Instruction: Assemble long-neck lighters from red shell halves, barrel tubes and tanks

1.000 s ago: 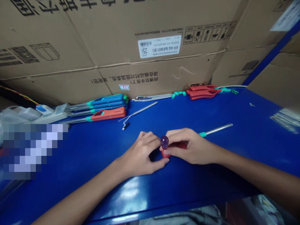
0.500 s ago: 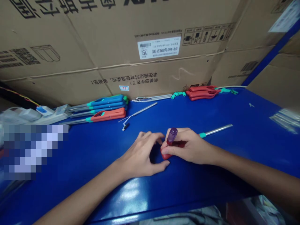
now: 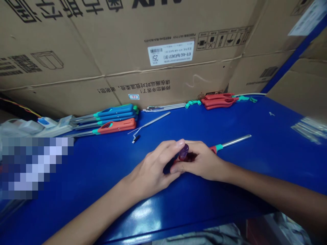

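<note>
A screwdriver (image 3: pixel 183 153) with a purple handle stands nearly upright between my two hands. The fingers of my left hand (image 3: pixel 153 166) are closed about its handle, the index finger reaching over the top and the thumb touching my right thumb. My right hand (image 3: pixel 205 161) wraps over the handle of a red gas lighter (image 3: pixel 213 149) lying on the table, its thumb and index finger around the screwdriver's lower part. The lighter's teal collar and metal tube stick out to the right. The screwdriver's tip is hidden by my fingers.
Blue lighters (image 3: pixel 116 110) and a red lighter (image 3: pixel 117 126) lie at left, beside a power strip (image 3: pixel 60 126). A thin metal rod with wires (image 3: pixel 155 119), teal parts (image 3: pixel 192 103) and red lighter handles (image 3: pixel 218 102) lie near a large cardboard box (image 3: pixel 122 44). Clear bags (image 3: pixel 310 127) lie right.
My left hand has moved right from an open curve and closed on the screwdriver's handle. My right hand stays nearly in place at the red lighter. The view has shifted slightly.
</note>
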Motion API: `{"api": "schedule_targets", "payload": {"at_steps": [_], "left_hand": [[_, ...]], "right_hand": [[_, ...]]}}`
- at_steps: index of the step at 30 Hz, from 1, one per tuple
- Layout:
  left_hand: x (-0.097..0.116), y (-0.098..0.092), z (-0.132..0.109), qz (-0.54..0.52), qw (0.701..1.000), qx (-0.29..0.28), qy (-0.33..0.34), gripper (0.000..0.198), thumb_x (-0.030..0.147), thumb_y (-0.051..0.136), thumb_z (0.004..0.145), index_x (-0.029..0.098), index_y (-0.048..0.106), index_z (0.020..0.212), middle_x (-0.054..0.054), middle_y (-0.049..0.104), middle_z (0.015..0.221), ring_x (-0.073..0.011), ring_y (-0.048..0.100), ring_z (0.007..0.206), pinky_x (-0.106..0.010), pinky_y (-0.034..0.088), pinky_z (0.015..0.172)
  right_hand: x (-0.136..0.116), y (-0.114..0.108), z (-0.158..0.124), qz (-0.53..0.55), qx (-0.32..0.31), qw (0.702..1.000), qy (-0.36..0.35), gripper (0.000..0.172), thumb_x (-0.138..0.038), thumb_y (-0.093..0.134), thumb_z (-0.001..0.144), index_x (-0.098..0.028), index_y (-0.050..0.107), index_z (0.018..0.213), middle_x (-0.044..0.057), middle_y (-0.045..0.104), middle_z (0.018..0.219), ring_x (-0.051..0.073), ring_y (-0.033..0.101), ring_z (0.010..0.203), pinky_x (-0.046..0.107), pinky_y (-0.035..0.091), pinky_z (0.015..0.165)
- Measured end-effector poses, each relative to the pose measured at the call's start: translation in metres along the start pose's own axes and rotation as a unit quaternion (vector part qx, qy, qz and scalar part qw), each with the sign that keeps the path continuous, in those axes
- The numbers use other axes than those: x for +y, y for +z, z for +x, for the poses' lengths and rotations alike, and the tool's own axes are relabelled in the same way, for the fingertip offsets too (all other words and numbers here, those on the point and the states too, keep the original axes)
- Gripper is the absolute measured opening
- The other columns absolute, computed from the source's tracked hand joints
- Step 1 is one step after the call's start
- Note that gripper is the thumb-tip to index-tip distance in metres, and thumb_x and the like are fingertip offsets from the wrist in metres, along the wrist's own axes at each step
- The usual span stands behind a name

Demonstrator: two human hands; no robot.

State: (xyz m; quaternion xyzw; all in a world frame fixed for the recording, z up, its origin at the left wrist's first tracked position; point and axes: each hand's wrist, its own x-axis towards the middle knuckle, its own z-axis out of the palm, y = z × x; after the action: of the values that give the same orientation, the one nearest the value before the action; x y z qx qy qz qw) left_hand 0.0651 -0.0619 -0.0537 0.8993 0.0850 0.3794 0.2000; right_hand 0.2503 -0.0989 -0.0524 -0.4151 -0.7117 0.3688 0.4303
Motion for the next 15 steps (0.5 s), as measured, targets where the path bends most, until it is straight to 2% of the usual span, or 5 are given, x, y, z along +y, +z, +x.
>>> {"api": "schedule_targets", "payload": {"at_steps": [5, 11, 15], "left_hand": [[0.002, 0.003, 0.000, 0.007, 1.000, -0.016, -0.021, 0.094, 0.011, 0.067, 0.083, 0.040, 0.009, 0.151, -0.010, 0.050, 0.119, -0.0190, 0.059, 0.099, -0.036, 0.058, 0.077], [0.002, 0.006, -0.001, -0.028, 0.999, -0.003, -0.036, 0.092, 0.005, 0.063, 0.084, 0.038, 0.010, 0.151, -0.007, 0.048, 0.113, -0.0151, 0.055, 0.095, -0.029, 0.057, 0.075], [0.004, 0.005, -0.001, -0.025, 0.999, -0.001, -0.041, 0.093, 0.007, 0.065, 0.083, 0.036, 0.010, 0.152, -0.008, 0.047, 0.118, -0.0141, 0.055, 0.092, -0.030, 0.057, 0.077]], "right_hand": [[-0.003, 0.002, 0.001, 0.069, -0.013, 0.997, 0.019, 0.028, -0.029, 0.075, 0.076, -0.017, 0.053, 0.063, -0.005, 0.050, 0.063, 0.008, 0.044, 0.057, 0.020, 0.037, 0.051], [-0.008, -0.006, -0.001, 0.072, -0.062, 0.996, -0.001, 0.003, -0.015, 0.062, 0.082, -0.016, 0.060, 0.079, -0.003, 0.053, 0.070, 0.008, 0.049, 0.058, 0.020, 0.040, 0.051], [-0.010, -0.009, -0.001, 0.062, -0.063, 0.996, -0.028, 0.007, -0.014, 0.061, 0.083, -0.015, 0.063, 0.077, -0.001, 0.057, 0.072, 0.008, 0.050, 0.057, 0.020, 0.040, 0.049]]}}
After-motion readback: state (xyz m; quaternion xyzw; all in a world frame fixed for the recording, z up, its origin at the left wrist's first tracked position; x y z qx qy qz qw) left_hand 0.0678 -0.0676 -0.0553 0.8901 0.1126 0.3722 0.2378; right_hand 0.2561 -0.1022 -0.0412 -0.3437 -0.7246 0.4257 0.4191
